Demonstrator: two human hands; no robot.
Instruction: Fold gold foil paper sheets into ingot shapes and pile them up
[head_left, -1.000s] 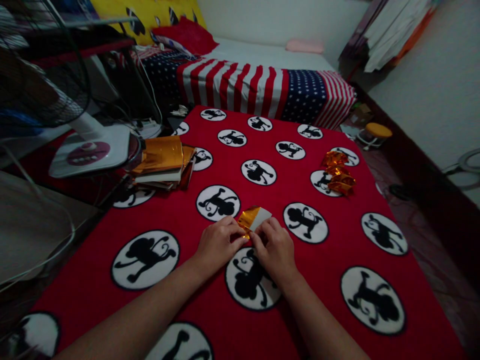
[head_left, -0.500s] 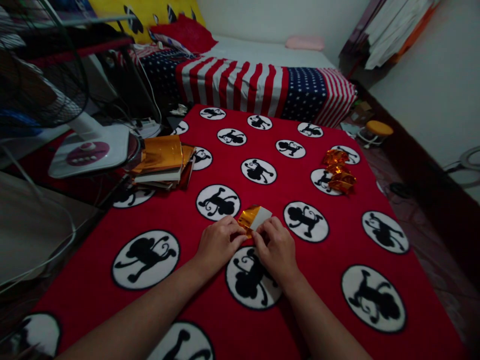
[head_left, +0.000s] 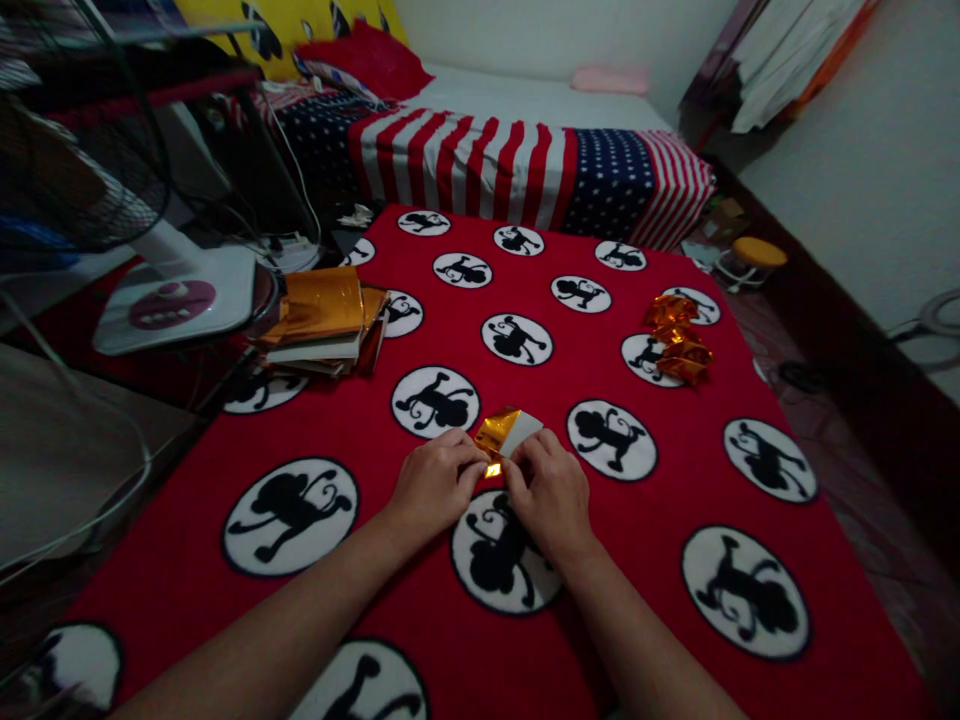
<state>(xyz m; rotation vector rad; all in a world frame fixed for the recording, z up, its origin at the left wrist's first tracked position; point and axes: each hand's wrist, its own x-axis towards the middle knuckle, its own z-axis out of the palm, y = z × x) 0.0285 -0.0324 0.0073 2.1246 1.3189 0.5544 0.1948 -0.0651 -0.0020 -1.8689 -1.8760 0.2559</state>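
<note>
From where I stand, the piece of gold paper (head_left: 496, 434) lies on the red cloth (head_left: 637, 580), roughly midway between its left and right edges, partly folded, with a pale face showing on its right side. The left hand (head_left: 435, 480) is nearly closed, thumb and fingertips pinching the paper's near left part. The right hand (head_left: 551, 490) is curled nearly closed too, its thumb and fingers on the near right part — the two thumbs sit close, a bright foil strip between them. At the cloth's left edge, toward the far corner, rests a stack of gold and pale sheets (head_left: 324, 305); near the right edge, toward the other far corner, sit crumpled-looking gold foil pieces (head_left: 681, 345). Beyond the far edge stands a bed (head_left: 487, 165).
</note>
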